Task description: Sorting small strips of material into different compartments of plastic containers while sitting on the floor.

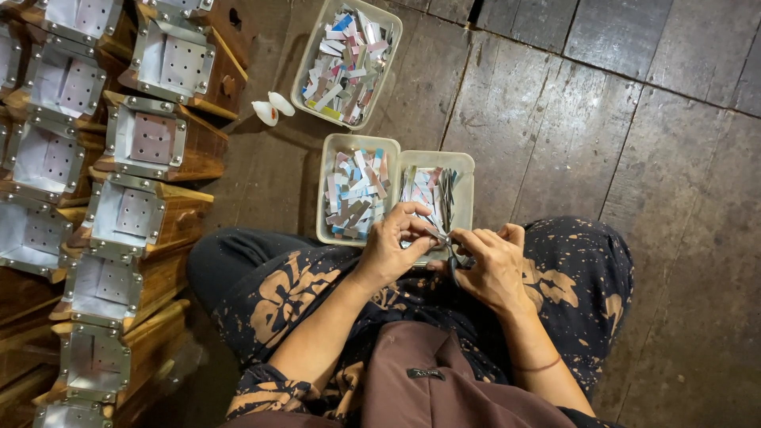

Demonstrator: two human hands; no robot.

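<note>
Far left: wooden boxes [151, 143] with metal faces. Middle: tray [324, 198] of paper strips. Left hand [394, 247] pinching a thin metal strip [434, 233], long way pointing left to right. Right hand [493, 265] touching, closed on small pliers [457, 260] just beside. Over the lap.

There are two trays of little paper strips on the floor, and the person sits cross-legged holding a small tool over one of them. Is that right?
Not quite: the head view shows three trays of strips, not two. One tray lies farther off, and two more sit side by side at the person's knees. The rest holds: the left hand and right hand work a small tool over the nearest tray.
</note>
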